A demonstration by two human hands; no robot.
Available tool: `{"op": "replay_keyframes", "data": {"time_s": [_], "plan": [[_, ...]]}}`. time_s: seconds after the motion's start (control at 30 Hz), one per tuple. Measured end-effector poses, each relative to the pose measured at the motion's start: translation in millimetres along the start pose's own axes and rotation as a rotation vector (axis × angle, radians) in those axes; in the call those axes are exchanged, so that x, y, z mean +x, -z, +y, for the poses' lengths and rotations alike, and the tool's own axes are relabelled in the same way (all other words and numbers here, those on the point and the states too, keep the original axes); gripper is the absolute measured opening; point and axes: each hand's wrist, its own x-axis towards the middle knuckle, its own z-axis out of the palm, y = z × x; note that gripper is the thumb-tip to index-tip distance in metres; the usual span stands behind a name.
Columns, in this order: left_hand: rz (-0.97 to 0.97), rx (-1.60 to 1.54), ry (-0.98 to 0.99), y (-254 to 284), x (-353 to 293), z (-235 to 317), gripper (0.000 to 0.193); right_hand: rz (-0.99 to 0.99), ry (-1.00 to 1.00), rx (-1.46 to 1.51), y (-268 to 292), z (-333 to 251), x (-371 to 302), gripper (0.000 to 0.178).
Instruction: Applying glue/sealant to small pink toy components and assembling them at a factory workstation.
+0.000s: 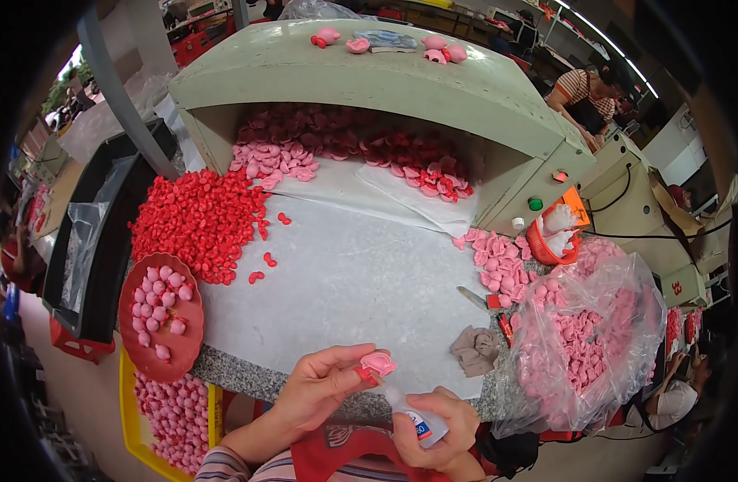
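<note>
My left hand (314, 392) is closed, pinching a small pink cupped piece (379, 363) with a red piece (366, 375) against its near side. In my right hand (449, 438) is a small translucent glue bottle (423, 424) with a blue and white label. Its nozzle (394, 396) points up and left, close to the red piece; whether they touch I cannot tell. Both hands are over the near edge of the white-papered table (337, 273).
Red pieces (200, 225) heap at left, beside a red dish (160, 368) of pink balls above a yellow crate (132, 414). A pale green hooded machine (345, 76) spans the back. At right lie a knife (472, 297), a grey cloth (476, 351) and a plastic bag (634, 321) of pink pieces.
</note>
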Motion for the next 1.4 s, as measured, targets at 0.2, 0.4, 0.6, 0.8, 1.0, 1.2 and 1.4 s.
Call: {"op": "replay_keyframes", "data": {"time_s": [0.2, 0.4, 0.6, 0.8, 1.0, 1.2, 1.4], "plan": [[-0.002, -0.011, -0.019, 0.7, 0.5, 0.6, 0.034, 0.023, -0.001, -0.035, 0.6, 0.6, -2.3, 0.029], [-0.006, -0.01, -0.02, 2.1, 1.3, -1.1, 0.035, -0.004, 0.007, -0.016, 0.7, -1.9, 1.3, 0.029], [-0.014, -0.042, 0.036, 4.0, 0.3, -1.5, 0.036, -0.014, 0.0, -0.023, 0.3, -2.5, 1.2, 0.029], [-0.028, -0.078, 0.016, 4.4, 1.1, -0.6, 0.036, -0.02, 0.0, -0.016, -0.3, -2.3, 1.9, 0.029], [-0.04, -0.099, 0.005, 5.2, 0.2, -2.0, 0.036, 0.035, -0.012, -0.024, -1.0, -0.8, -1.8, 0.028], [-0.03, -0.063, 0.014, 6.7, 0.2, -3.1, 0.035, 0.022, -0.013, -0.025, -2.3, -0.6, -1.0, 0.029], [-0.026, -0.059, 0.014, 7.3, 0.0, -3.1, 0.035, -0.028, -0.015, 0.006, -1.3, -1.5, 0.9, 0.028]]}}
